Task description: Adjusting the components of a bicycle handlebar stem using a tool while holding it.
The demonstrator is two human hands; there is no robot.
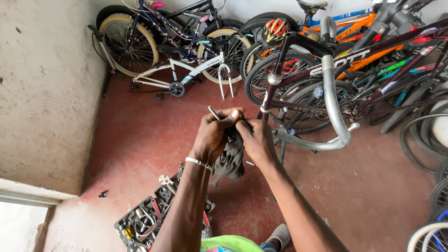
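Dark rag (pixel 231 158) and thin metal rod (pixel 214 113), both hands (pixel 215 134) clasping them

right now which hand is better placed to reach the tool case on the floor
Probably the left hand: the tool case lies below and left of it. The right hand is farther off; both hold a grey rag around a metal rod.

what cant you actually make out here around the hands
- Head view: the thin metal rod shows only its tip; the left hand and dark rag cover the rest.
- What the right hand pinches is hidden by its own fingers.
- The open tool case is partly blocked by the left forearm; its small tools are too small to tell apart.
- The wheels at right are cut off by the frame edge.
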